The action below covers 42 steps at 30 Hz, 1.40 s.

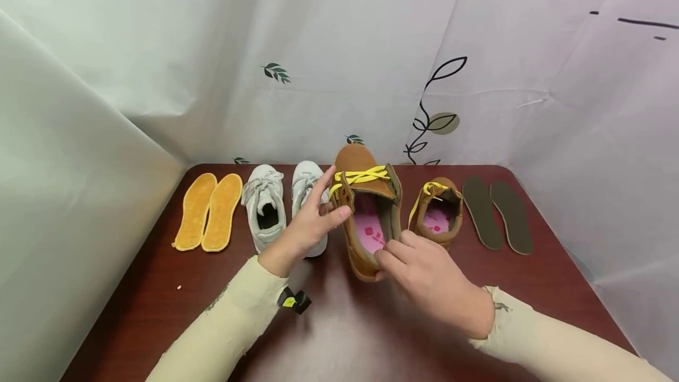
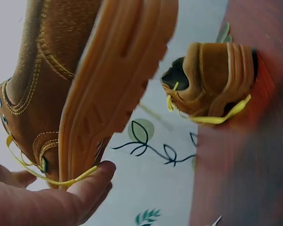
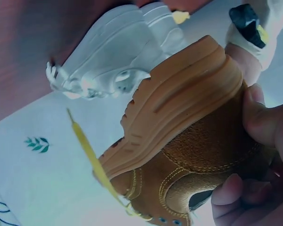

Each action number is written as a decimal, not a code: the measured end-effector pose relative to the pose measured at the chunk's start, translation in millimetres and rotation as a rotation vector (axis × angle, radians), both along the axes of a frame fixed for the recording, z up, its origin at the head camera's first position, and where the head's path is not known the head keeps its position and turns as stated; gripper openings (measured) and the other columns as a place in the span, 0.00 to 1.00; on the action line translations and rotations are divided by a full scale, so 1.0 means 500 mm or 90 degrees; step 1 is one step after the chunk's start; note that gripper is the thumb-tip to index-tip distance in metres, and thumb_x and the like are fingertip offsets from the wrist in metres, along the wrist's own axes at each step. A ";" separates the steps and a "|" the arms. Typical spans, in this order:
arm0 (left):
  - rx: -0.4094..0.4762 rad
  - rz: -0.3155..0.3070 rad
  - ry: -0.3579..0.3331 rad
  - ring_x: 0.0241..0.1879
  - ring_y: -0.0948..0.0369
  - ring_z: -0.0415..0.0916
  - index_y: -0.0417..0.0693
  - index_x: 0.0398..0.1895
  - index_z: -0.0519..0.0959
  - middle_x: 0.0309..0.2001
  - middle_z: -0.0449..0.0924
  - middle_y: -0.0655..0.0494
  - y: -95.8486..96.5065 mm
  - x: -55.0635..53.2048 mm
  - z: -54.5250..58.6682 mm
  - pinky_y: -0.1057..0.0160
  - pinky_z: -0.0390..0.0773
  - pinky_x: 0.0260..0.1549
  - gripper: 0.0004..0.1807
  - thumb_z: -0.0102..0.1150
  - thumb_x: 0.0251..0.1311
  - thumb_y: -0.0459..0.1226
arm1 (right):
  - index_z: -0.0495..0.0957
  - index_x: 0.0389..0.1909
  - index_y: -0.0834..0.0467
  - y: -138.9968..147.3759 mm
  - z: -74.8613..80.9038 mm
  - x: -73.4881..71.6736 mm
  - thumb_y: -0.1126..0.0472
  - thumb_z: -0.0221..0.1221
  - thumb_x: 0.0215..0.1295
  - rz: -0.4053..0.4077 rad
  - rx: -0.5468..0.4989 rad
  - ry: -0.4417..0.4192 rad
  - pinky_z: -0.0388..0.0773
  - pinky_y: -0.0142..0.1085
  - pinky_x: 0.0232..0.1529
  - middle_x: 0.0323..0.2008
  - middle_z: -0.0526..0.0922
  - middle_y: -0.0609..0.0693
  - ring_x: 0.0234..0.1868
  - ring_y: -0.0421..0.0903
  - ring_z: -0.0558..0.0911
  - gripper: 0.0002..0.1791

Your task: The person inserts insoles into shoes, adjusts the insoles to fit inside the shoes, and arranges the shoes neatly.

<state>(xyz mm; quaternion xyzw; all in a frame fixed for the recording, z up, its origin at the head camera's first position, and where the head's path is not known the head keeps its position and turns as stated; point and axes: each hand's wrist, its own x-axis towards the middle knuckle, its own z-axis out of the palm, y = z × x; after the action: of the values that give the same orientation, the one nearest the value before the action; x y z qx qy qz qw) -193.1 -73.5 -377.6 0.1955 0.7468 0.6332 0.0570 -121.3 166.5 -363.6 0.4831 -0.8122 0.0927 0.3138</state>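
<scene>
Both hands hold a brown lace-up shoe (image 1: pixel 356 164) tilted up above the table, its opening facing the head camera. Yellow laces (image 1: pixel 366 175) cross its front, and a pink insole (image 1: pixel 367 226) with red print shows inside. My left hand (image 1: pixel 310 223) grips the shoe's left side near the laces; in the left wrist view its fingers lie by the toe end and a lace. My right hand (image 1: pixel 424 276) pinches the heel collar, thumb outside on the heel (image 3: pixel 226 132) and fingers curled over the rim into the opening. Those fingertips are partly hidden.
A matching brown shoe (image 1: pixel 460 202) with a pink insole stands on the dark red table (image 1: pixel 339 335), right of the held one. Two dark insoles (image 1: pixel 481 214) lie farther right. White sneakers (image 1: pixel 258 193) stand left, with two orange insoles (image 1: pixel 196 211) beyond. A patterned curtain (image 1: pixel 339 46) hangs behind.
</scene>
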 end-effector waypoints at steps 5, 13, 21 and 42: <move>-0.131 0.022 0.038 0.78 0.49 0.40 0.64 0.81 0.47 0.80 0.41 0.50 0.007 0.019 0.003 0.39 0.49 0.73 0.60 0.70 0.48 0.63 | 0.77 0.32 0.58 -0.007 -0.004 0.015 0.52 0.58 0.71 0.024 0.003 0.007 0.66 0.33 0.28 0.26 0.73 0.45 0.26 0.45 0.66 0.12; -0.150 0.017 -0.017 0.74 0.49 0.56 0.52 0.81 0.45 0.77 0.55 0.43 0.031 0.046 -0.029 0.45 0.56 0.72 0.53 0.67 0.57 0.43 | 0.75 0.29 0.55 -0.007 -0.033 0.035 0.52 0.64 0.63 0.032 0.026 -0.010 0.63 0.32 0.28 0.25 0.71 0.43 0.25 0.44 0.64 0.12; -0.123 0.022 -0.080 0.68 0.52 0.63 0.47 0.81 0.44 0.73 0.62 0.40 0.045 0.050 -0.085 0.49 0.60 0.70 0.54 0.66 0.54 0.39 | 0.74 0.29 0.54 0.000 -0.084 0.033 0.50 0.63 0.63 0.038 0.035 -0.026 0.64 0.32 0.29 0.25 0.71 0.43 0.26 0.43 0.65 0.13; -0.233 -0.001 0.027 0.63 0.51 0.71 0.40 0.75 0.59 0.64 0.73 0.40 0.028 0.036 -0.145 0.47 0.69 0.65 0.33 0.55 0.69 0.37 | 0.75 0.31 0.55 -0.025 -0.180 0.003 0.49 0.66 0.61 0.011 0.029 -0.078 0.66 0.32 0.28 0.26 0.73 0.43 0.27 0.42 0.67 0.14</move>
<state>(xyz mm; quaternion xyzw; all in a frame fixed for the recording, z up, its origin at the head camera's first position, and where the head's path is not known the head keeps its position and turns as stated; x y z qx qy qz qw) -175.3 -59.7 -449.9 0.1959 0.8505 0.4821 0.0767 -119.6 153.8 -453.5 0.4906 -0.8275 0.1060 0.2517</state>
